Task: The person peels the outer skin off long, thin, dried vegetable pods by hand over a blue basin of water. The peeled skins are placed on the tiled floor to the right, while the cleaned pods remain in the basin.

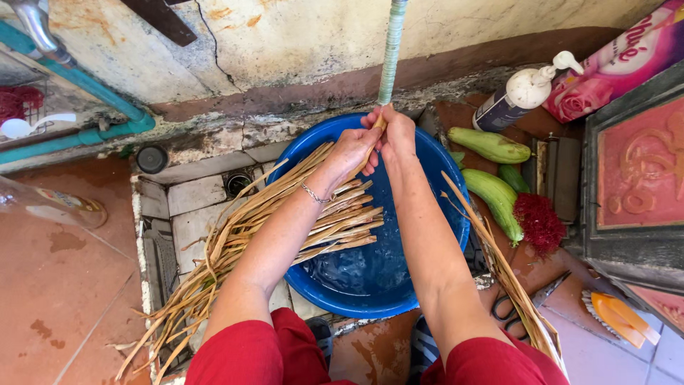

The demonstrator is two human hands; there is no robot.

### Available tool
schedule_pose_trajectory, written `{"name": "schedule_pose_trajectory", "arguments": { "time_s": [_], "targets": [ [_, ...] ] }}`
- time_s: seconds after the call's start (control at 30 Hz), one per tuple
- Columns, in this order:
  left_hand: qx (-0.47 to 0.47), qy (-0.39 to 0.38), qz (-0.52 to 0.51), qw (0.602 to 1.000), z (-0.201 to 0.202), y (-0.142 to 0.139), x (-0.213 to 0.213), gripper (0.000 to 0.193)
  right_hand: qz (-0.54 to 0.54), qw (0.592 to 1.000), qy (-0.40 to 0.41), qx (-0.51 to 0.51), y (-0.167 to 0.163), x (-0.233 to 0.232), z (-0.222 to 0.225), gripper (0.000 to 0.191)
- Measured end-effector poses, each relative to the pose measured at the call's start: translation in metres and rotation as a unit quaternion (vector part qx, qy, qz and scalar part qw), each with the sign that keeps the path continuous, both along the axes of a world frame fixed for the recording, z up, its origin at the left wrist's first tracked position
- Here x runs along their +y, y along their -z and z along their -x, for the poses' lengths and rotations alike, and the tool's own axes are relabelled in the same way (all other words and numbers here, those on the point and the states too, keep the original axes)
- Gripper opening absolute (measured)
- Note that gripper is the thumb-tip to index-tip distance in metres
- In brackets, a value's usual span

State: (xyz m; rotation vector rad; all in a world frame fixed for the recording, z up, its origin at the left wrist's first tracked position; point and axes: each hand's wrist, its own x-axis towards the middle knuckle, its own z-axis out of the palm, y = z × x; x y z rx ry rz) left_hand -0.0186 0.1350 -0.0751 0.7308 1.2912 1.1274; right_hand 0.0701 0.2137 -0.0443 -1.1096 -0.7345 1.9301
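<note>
Here, both hands work one pale strip over a blue basin.

The left hand [350,151] and right hand [396,135] pinch the same dried stalk strip [376,128] at the far rim of the blue basin [427,153], which holds shallow water. A bundle of long dried stalks [242,235] lies across its left edge. Right of it lie green cucumbers [491,145] and a pump bottle [519,94]; scissors [514,308] lie nearer.

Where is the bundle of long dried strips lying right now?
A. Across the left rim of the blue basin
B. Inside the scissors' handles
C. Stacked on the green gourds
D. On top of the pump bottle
A: the dried strips lie across the left rim of the blue basin, trailing out over the tiled drain, while both hands meet above the basin's far side.
</note>
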Motion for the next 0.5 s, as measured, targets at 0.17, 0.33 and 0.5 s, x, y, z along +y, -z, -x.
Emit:
{"name": "schedule_pose_trajectory", "arguments": {
  "time_s": [0.17, 0.33, 0.5],
  "targets": [
    [0.127, -0.001, 0.020, 0.992, 0.006, 0.008, -0.011, 0.042, 0.053, 0.998, -0.002, 0.037, -0.014, -0.002, 0.013, 0.016],
    [0.207, 0.034, 0.028, 0.977, 0.003, 0.022, -0.026, 0.041, 0.093, 0.993, 0.036, 0.059, -0.016, 0.004, 0.015, 0.021],
    [0.287, 0.045, -0.021, 0.957, 0.003, 0.015, -0.058, 0.044, 0.100, 0.988, 0.083, 0.084, -0.007, 0.017, 0.011, 0.018]
  ]
}}
